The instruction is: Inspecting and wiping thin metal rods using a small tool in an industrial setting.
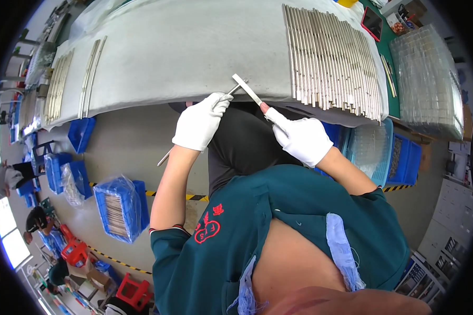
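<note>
My left hand, in a white glove, is closed around a thin metal rod. The rod's lower end sticks out beside my left forearm, and its upper end points toward the table edge. In my gloved right hand is a narrow, flat, pale bar like a file. A bare fingertip shows at the glove's front, pressing along this bar. Bar and rod cross just in front of the table edge; the bar lies over the rod's tip and seems to touch it.
A pale cloth covers the table. Many metal rods lie side by side at the right, fewer rods at the left. Stacked clear plastic trays stand far right. A blue crate with rods sits on the floor; people work at far left.
</note>
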`<action>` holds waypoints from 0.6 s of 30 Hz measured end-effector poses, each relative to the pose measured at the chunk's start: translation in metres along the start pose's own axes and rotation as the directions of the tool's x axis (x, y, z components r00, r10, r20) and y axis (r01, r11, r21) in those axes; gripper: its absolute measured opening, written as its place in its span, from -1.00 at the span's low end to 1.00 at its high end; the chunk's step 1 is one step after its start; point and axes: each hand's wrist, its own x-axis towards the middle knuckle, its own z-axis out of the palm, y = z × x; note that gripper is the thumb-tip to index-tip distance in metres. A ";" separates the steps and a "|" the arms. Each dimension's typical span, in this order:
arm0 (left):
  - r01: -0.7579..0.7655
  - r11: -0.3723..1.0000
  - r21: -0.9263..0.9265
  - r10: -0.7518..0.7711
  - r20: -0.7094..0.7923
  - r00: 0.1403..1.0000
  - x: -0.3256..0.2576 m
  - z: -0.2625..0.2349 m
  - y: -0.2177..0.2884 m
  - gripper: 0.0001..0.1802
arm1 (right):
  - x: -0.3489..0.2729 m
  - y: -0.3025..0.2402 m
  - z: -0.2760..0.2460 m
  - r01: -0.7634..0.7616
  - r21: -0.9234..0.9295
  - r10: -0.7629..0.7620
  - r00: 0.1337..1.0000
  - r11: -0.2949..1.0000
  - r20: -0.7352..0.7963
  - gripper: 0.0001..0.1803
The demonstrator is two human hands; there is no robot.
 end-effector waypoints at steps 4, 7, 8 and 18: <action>-0.030 0.999 0.044 0.029 0.002 1.000 -0.001 -0.002 0.004 -0.80 | 0.008 0.001 0.003 -0.015 -0.073 0.015 1.000 0.997 0.003 -0.45; -0.097 0.984 0.146 0.105 -0.047 0.993 -0.001 0.001 0.003 -0.81 | 0.017 0.003 0.016 -0.010 -0.096 0.005 0.998 0.995 -0.059 -0.45; -0.084 0.981 0.175 0.091 -0.035 0.995 -0.002 0.000 0.004 -0.82 | 0.014 0.002 0.017 -0.018 -0.076 0.013 0.998 0.997 -0.057 -0.44; -0.100 0.974 0.205 0.111 -0.040 0.993 -0.001 -0.001 0.005 -0.81 | 0.021 -0.002 0.019 -0.037 -0.085 0.024 0.988 0.996 -0.149 -0.44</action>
